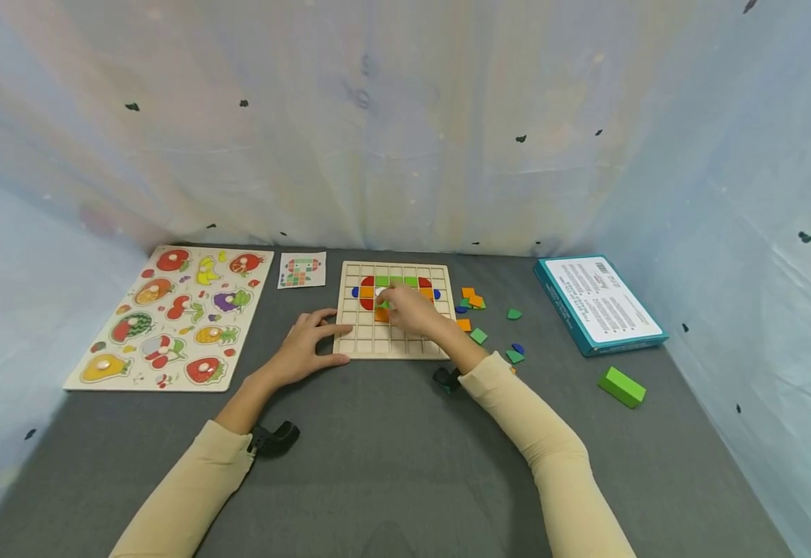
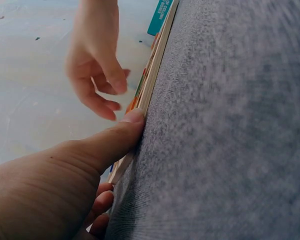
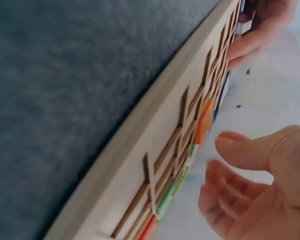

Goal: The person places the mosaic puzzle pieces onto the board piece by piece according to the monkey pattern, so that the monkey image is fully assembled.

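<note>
A wooden grid board (image 1: 398, 349) lies flat on the table with red, green, orange, blue and white pieces set in its upper squares. My left hand (image 1: 301, 345) holds the board's near left corner, thumb along the near edge and fingers at the left side. Above the filled squares hovers my right hand (image 1: 412, 310). In the right wrist view, thumb and fingertips of the right hand (image 3: 260, 185) stand a little apart, with no piece visible between them. An orange piece (image 3: 204, 122) sits on the board near them. The right hand covers some squares in the head view.
Loose orange pieces (image 1: 464, 325), green pieces (image 1: 478, 336) and blue ones lie right of the board. A picture card (image 1: 302, 270) and a fruit puzzle board (image 1: 175, 318) are at left. A teal box (image 1: 601, 302) and a green block (image 1: 622, 387) sit at right.
</note>
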Available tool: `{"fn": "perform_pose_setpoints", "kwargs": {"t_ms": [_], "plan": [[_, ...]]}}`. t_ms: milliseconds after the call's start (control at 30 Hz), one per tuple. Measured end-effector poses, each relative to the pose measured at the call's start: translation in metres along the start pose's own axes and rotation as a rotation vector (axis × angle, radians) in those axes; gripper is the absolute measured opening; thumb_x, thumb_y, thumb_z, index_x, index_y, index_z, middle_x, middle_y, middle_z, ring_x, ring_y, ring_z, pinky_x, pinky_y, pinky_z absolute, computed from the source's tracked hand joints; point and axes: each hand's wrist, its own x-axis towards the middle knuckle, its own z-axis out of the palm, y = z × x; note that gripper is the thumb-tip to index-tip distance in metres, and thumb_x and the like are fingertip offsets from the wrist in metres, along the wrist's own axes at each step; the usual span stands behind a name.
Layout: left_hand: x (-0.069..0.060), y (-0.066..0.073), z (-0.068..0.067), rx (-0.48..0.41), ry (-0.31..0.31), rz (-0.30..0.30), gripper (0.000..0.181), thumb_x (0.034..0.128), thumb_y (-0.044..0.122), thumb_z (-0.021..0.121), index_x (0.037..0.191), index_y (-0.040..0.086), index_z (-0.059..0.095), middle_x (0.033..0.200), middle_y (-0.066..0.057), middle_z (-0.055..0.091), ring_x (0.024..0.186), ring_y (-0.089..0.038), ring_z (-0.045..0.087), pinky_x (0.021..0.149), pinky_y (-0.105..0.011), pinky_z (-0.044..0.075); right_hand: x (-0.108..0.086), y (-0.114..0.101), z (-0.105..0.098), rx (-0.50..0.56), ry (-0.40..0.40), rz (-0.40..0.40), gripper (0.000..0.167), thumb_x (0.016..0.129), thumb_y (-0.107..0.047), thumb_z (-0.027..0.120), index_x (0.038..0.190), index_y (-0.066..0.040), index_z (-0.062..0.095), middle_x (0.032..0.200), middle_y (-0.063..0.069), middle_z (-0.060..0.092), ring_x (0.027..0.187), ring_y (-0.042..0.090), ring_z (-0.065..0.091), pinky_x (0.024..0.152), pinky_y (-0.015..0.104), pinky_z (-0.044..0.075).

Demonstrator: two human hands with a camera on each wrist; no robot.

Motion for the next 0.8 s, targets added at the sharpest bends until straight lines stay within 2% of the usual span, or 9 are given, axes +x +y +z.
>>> {"fn": "perform_pose_setpoints", "kwargs": {"t_ms": [100,200,267,333,500,633,700,800], "plan": [[0.001,0.000,0.000,-0.005,-0.005,-0.008,0.061,0.0832,0.037,0.081,0.137,0.013,0.064,0.151,-0.021,0.039,0.125,-0.040,0.038,0.098,-0.062,0.031,-0.014,-0.006,0.000,-0.148,0.004,0.007,0.034,0.100,-0.009,0.061,0.135,-0.007,0.062,0.137,0.016,0.052,0.118,0.031,0.054,0.094,0.043,0.048],[0.001,0.000,0.001,-0.002,-0.004,-0.003,0.062,0.0833,0.037,0.081,0.137,0.013,0.063,0.151,-0.022,0.039,0.126,-0.041,0.037,0.098,-0.063,0.030,-0.029,-0.011,0.003,-0.271,-0.075,0.034,0.051,0.104,-0.032,0.056,0.150,-0.011,0.046,0.157,0.015,0.034,0.142,0.036,0.033,0.108,0.056,0.034],[0.000,0.000,0.000,-0.004,-0.004,-0.001,0.062,0.0832,0.037,0.081,0.137,0.013,0.063,0.151,-0.022,0.039,0.126,-0.041,0.037,0.099,-0.064,0.030,-0.037,-0.014,0.007,-0.306,-0.141,0.051,0.062,0.104,-0.045,0.048,0.157,-0.015,0.034,0.164,0.010,0.021,0.150,0.036,0.015,0.112,0.063,0.021],[0.000,0.000,0.000,-0.001,-0.007,-0.004,0.062,0.0835,0.037,0.081,0.137,0.013,0.063,0.151,-0.021,0.039,0.126,-0.041,0.037,0.099,-0.063,0.030,-0.043,-0.015,0.010,-0.322,-0.177,0.046,0.067,0.104,-0.053,0.042,0.159,-0.017,0.028,0.166,0.005,0.016,0.152,0.035,0.007,0.113,0.065,0.015],[-0.001,0.001,-0.001,-0.002,-0.011,-0.013,0.061,0.0841,0.036,0.081,0.137,0.013,0.063,0.151,-0.021,0.039,0.125,-0.041,0.038,0.100,-0.063,0.030,-0.051,-0.017,0.016,-0.309,-0.201,0.026,0.068,0.104,-0.056,0.038,0.160,-0.019,0.027,0.166,0.000,0.016,0.152,0.033,0.004,0.114,0.066,0.008],[-0.001,0.003,-0.002,0.000,-0.006,-0.015,0.061,0.0834,0.035,0.082,0.137,0.012,0.063,0.151,-0.021,0.039,0.125,-0.041,0.038,0.099,-0.063,0.030,-0.056,-0.013,0.012,-0.229,-0.183,0.011,0.067,0.104,-0.054,0.039,0.159,-0.016,0.028,0.166,0.004,0.016,0.152,0.034,0.003,0.114,0.066,0.007],[-0.001,0.004,-0.002,0.001,-0.008,-0.014,0.061,0.0836,0.035,0.082,0.137,0.012,0.063,0.151,-0.021,0.039,0.125,-0.041,0.038,0.099,-0.063,0.030,-0.059,-0.005,0.007,-0.174,-0.139,0.021,0.066,0.105,-0.051,0.041,0.159,-0.013,0.029,0.166,0.008,0.016,0.152,0.036,0.005,0.113,0.067,0.008],[-0.001,0.004,-0.003,-0.005,-0.017,-0.016,0.062,0.0835,0.036,0.082,0.138,0.012,0.062,0.152,-0.021,0.038,0.126,-0.041,0.037,0.100,-0.062,0.029,-0.064,0.015,-0.005,-0.100,-0.022,0.066,0.062,0.105,-0.041,0.050,0.155,-0.007,0.037,0.163,0.015,0.024,0.149,0.040,0.015,0.112,0.068,0.012]]}}
